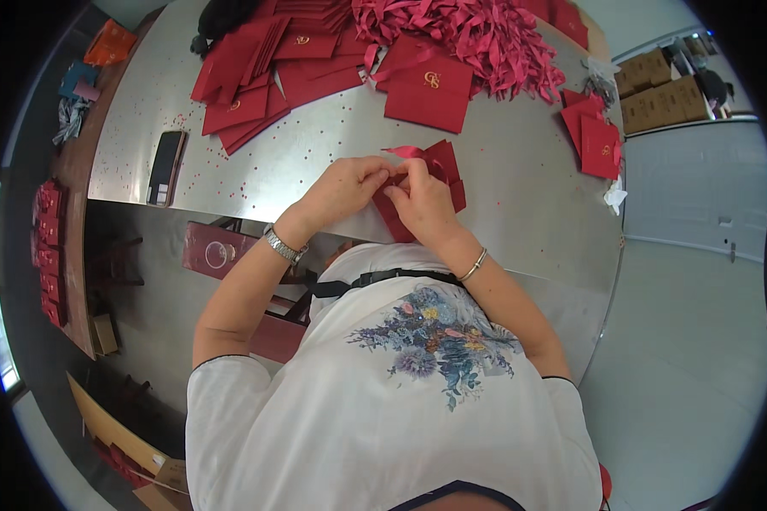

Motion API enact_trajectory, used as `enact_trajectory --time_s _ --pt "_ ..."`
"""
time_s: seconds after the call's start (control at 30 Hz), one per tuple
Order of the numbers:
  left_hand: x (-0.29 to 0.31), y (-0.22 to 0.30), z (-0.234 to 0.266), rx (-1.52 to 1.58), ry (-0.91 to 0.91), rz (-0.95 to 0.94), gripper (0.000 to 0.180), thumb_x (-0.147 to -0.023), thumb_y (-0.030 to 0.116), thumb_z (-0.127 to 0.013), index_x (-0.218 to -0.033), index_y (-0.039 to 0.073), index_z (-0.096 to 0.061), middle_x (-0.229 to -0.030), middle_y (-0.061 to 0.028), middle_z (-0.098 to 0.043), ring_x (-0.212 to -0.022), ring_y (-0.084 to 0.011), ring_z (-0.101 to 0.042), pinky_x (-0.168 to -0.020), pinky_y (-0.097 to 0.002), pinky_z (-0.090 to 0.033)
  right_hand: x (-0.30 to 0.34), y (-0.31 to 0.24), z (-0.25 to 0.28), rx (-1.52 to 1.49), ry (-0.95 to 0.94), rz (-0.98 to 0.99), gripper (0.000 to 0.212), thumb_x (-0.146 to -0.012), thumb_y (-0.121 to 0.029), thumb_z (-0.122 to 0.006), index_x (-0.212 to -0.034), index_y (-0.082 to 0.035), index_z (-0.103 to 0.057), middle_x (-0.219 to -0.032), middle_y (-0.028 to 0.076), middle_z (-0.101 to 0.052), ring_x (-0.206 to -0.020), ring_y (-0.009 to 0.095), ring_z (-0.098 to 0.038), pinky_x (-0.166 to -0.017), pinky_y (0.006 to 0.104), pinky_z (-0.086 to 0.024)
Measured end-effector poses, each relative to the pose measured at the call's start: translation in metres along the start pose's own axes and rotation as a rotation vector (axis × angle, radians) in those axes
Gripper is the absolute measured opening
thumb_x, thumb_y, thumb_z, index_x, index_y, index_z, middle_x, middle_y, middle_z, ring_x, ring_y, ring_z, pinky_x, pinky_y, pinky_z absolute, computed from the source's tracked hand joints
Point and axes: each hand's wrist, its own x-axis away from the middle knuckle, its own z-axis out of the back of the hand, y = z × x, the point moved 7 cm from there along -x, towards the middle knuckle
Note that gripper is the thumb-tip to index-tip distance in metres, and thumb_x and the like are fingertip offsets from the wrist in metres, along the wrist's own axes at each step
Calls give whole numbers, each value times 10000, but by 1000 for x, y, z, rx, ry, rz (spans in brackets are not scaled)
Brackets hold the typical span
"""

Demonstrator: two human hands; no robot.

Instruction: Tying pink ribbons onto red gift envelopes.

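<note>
A dark phone lies near the left edge of the metal worktop. Toward the near edge, a red folded card with a red ribbon is pinched between both hands. The left hand is curled narrowly onto the ribbon; the right hand is closed on the card. Red envelopes and loose ribbons are piled along the far edge.

a packing workshop – metal worktable, stacked red envelopes, ribbon heap, cartons
</note>
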Motion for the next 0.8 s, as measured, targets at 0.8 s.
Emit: enact_trajectory --time_s 0.8 --pt "-25 -39 29 -358 443 127 128 -840 109 -590 -895 18 -662 -870 -166 -660 -796 -299 -639 -719 -363 -499 9 -34 14 491 188 456 80 -777 -105 -540 -853 -81 -543 -689 68 -592 -715 240 -589 -656 367 -452"
